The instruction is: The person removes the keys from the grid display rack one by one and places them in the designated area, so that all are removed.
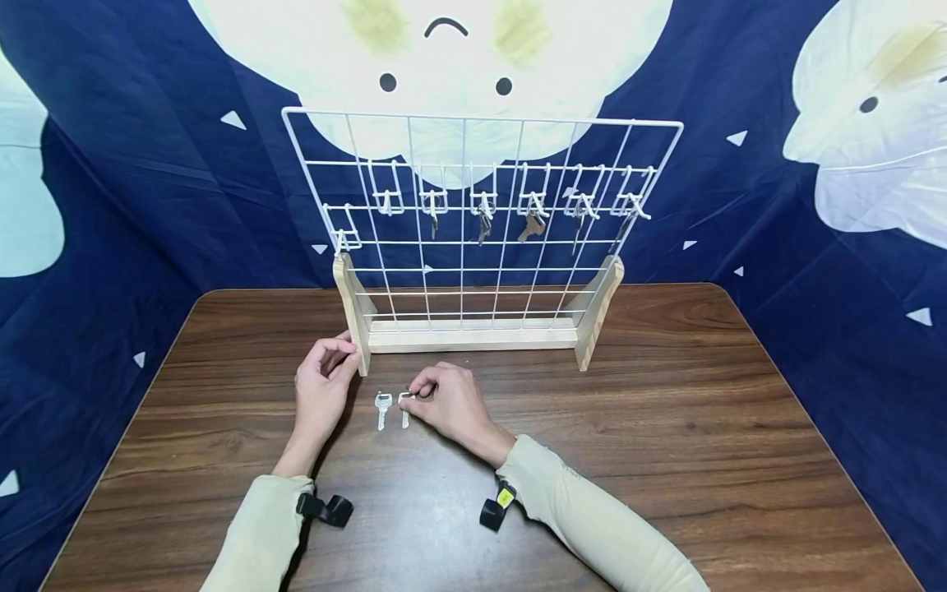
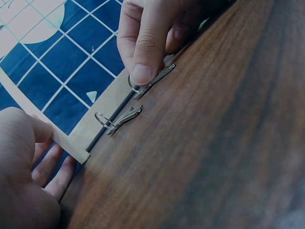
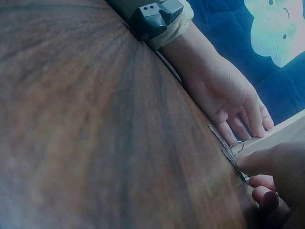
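At the left wooden leg [image 1: 353, 312] of a white wire grid rack [image 1: 462, 269], my left hand [image 1: 323, 386] holds the leg's edge, thumb in front and fingers on the outer side. My right hand [image 1: 451, 403] pinches a silver key [image 1: 405, 419] by its head, with thumb and fingertips covering part of it. That key lies low at the table; its ring [image 2: 130, 83] shows beside the thumb in the left wrist view. Just left of it, a second set of silver keys [image 1: 381, 409] lies flat on the table, its ring [image 2: 101, 118] standing up.
White hooks hang in a row on the grid; several bear keys, such as a brownish key [image 1: 533, 225]. A hook at the far left [image 1: 344, 238] hangs lower. The rack stands on a brown wooden table [image 1: 666, 460], with blue cloth [image 1: 148, 214] behind.
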Demonstrator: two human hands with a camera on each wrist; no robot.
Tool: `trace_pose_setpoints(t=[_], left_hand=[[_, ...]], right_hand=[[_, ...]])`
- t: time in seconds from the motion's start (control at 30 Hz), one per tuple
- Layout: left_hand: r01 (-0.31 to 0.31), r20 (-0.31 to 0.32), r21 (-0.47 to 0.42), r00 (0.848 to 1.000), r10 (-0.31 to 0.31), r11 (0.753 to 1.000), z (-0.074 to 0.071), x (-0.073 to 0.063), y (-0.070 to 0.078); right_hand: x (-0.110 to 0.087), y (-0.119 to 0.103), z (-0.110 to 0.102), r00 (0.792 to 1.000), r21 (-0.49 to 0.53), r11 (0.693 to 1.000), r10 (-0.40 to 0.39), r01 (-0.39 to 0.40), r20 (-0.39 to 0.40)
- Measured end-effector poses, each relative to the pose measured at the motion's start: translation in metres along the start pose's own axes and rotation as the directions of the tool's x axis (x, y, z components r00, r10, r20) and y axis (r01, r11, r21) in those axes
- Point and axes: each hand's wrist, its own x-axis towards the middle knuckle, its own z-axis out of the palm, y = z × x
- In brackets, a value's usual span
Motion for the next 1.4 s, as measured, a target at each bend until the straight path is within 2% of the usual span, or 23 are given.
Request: trace_pose_setpoints(t=[0.4, 0.6, 0.8, 1.27, 1.4], left_hand=[[-0.005, 0.002, 0.009, 1.0, 0.005, 1.0, 0.0, 0.001, -0.001], [-0.007, 0.003, 0.006, 1.0, 0.007, 1.0, 0.0, 0.0, 0.0], [-0.007, 0.003, 0.012, 1.0, 0.007, 1.0, 0.0, 0.0, 0.001], [0.018, 0.004, -0.002, 1.0, -0.018, 1.0, 0.001, -0.001, 0.003], [0.021, 0.002, -0.003, 1.0, -0.021, 1.0, 0.0, -0.001, 0.004]], right_hand=[[0.001, 0.0, 0.001, 1.0, 0.002, 1.0, 0.003, -0.003, 0.001], [0.0, 0.003, 0.002, 1.0, 0.029, 0.999, -0.018, 0.019, -0.019], [0.0, 0.002, 0.001, 1.0, 0.062, 0.998, -0.005, 0.007, -0.028], [0.002, 0.01, 0.005, 0.989, 0.116, 0.993, -0.014, 0.032, -0.147], [0.002, 0.01, 0.006, 0.987, 0.141, 0.99, 0.021, 0.002, -0.159]])
